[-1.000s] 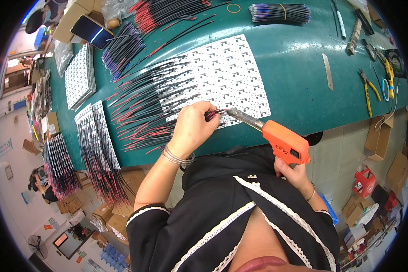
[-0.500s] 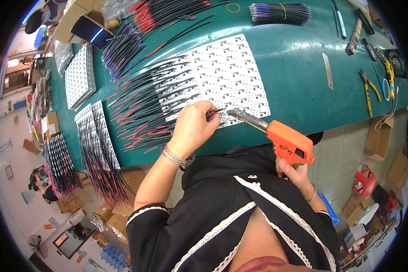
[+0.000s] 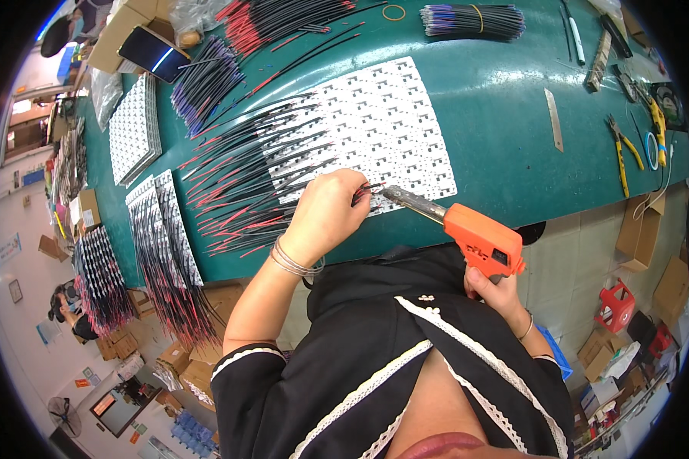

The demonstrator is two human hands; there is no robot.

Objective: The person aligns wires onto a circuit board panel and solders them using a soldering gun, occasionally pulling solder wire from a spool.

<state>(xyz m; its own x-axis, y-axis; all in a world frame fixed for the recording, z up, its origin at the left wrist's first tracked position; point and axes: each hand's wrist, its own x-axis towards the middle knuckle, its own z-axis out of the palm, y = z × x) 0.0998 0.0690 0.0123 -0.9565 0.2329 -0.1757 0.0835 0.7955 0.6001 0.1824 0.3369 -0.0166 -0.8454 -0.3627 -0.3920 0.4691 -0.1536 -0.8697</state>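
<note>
My right hand (image 3: 494,292) is wrapped round the handle of an orange soldering gun (image 3: 478,233), whose dark metal tip points left. The tip is over the near edge of a white circuit board panel (image 3: 394,122) with rows of small dark parts. My left hand (image 3: 331,208) pinches a thin black wire (image 3: 370,186) just left of that tip; the fingers hide most of the wire. Whether tip and wire touch is too small to tell. Rows of black and red wires (image 3: 230,172) spread leftward from the panel's left half.
More white panels are stacked (image 3: 135,130) at the left, near wired panels (image 3: 164,229) overhanging the table edge. Wire bundles (image 3: 473,21) and a phone (image 3: 155,53) lie at the back. At the right are a metal blade (image 3: 553,121) and yellow-handled pliers (image 3: 624,157).
The soldering gun in my right hand has shifted slightly to the left, its tip nearer my left fingers. My left hand has hardly moved.
</note>
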